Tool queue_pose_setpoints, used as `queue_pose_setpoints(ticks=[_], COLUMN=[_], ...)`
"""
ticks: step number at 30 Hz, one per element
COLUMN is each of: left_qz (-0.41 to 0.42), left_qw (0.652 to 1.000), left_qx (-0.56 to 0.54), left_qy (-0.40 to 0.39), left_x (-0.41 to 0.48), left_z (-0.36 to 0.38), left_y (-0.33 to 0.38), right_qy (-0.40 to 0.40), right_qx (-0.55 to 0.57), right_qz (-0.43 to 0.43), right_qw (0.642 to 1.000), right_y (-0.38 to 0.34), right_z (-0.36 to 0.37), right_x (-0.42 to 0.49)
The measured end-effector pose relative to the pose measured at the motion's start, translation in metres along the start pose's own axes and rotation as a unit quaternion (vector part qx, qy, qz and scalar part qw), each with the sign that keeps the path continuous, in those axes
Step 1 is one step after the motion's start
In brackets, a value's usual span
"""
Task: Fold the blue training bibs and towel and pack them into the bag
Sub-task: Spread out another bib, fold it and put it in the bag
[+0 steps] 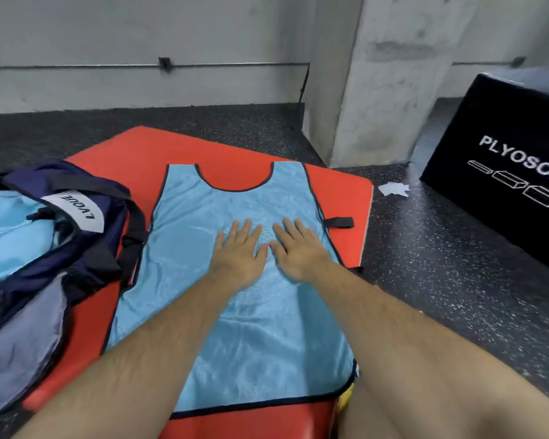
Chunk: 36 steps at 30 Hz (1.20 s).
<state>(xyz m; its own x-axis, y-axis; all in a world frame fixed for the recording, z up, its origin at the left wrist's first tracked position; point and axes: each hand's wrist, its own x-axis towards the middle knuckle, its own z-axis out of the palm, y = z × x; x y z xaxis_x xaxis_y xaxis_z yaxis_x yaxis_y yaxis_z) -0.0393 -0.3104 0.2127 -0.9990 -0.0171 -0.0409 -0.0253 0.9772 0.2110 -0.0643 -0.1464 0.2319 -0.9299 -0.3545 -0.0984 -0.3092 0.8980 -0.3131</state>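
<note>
A red mat [124,153] lies on the dark speckled floor [425,264], near a grey wall [108,33], a grey pillar [387,90] and a black box [504,115] with white letters.

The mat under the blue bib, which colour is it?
The mat is orange-red, clearest in the head view.

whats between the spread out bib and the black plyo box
Head view: a strip of bare red mat, then speckled floor with a crumpled white scrap lying on it.

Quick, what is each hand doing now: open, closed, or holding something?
Left hand: open, fingers straight, flat on the bib.
Right hand: open, fingers straight, flat on the bib.
</note>
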Motion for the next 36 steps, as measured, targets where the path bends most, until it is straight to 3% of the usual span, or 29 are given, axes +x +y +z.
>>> queue_pose_setpoints(ticks=[4, 9, 18, 24, 28, 36], left_qz=[-0.004, -0.012, 0.053, 0.056, 0.046, 0.001], left_qw=[1.0, 1.0, 0.998, 0.998, 0.998, 0.998], left_qx=[0.009, 0.012, -0.036, -0.018, -0.038, -0.059], left_qy=[-0.002, -0.008, -0.021, -0.024, -0.006, 0.037], left_x=[0.001, -0.005, -0.066, -0.08, -0.095, -0.146], left_z=[0.002, -0.006, 0.004, 0.009, 0.003, -0.012], left_y=[-0.002, 0.013, 0.06, 0.057, 0.044, -0.015], right_qy=[0.051, 0.059, 0.014, 0.034, 0.066, 0.053], right_qx=[-0.004, -0.013, 0.009, 0.012, 0.0, 0.039], right_qz=[0.029, 0.009, 0.0, 0.017, -0.039, -0.085], right_qw=[0.998, 0.998, 1.0, 0.999, 0.997, 0.994], right_y=[0.039, 0.023, 0.002, 0.011, -0.02, -0.087], right_z=[-0.008, -0.009, 0.006, 0.015, 0.015, 0.039], right_x=[0.002, -0.015, -0.083, -0.11, -0.116, -0.129])
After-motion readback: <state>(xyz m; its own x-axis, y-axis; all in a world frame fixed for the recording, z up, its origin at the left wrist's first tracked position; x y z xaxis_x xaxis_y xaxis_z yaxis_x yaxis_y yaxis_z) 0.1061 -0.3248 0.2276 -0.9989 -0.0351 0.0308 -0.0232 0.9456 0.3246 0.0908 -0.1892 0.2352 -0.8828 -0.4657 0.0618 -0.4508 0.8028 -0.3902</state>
